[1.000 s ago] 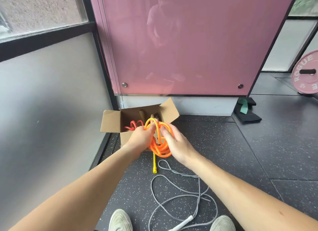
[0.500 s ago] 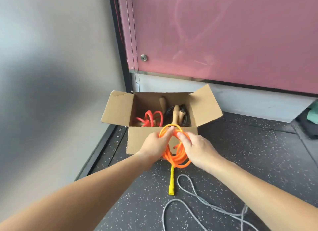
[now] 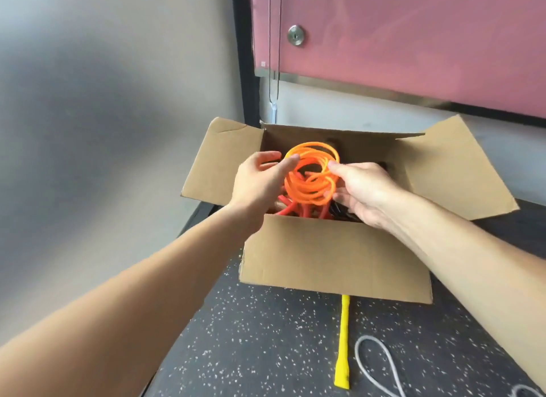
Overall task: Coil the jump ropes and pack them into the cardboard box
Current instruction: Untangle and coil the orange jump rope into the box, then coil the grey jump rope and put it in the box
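Two outstretched arms hold the coiled rope just above the open box: left hand spread against its left edge, right hand pinching its right edge; yellow handle on the floor below the grip.

matt cardboard box, glossy orange rope, speckled rubbery floor

Soft light is falling across the plain grey wall on the left. A glossy pink panel is gleaming beside a black post, and dark speckled floor is stretching underneath.
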`<action>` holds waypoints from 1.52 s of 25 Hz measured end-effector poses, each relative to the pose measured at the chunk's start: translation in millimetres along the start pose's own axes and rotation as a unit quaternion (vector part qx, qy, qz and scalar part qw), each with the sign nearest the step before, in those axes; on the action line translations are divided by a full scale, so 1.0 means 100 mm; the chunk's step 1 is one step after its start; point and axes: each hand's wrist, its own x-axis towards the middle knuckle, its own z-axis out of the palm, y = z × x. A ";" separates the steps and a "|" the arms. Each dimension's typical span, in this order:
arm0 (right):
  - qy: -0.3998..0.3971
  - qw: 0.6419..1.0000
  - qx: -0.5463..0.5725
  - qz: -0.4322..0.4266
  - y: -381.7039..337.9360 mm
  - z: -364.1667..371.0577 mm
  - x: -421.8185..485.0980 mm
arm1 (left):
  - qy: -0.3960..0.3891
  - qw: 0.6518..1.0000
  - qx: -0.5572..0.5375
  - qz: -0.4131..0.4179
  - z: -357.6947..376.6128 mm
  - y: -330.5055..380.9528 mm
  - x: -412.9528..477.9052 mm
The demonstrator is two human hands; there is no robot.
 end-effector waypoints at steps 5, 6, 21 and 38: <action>0.062 0.992 0.104 0.035 -0.16 0.43 0.66 | 0.023 0.987 0.128 0.093 0.14 -0.14 0.12; 0.079 0.990 0.110 0.035 -0.15 0.50 0.80 | 0.012 0.984 0.144 0.106 0.15 -0.19 0.13; 0.054 0.985 -0.100 -0.128 -0.16 -0.27 -0.19 | 0.030 0.960 0.202 0.194 0.32 -0.13 -0.40; 0.007 0.979 -0.199 0.041 2.20 -1.82 -2.72 | -0.296 0.871 0.385 0.071 0.60 -1.72 -3.11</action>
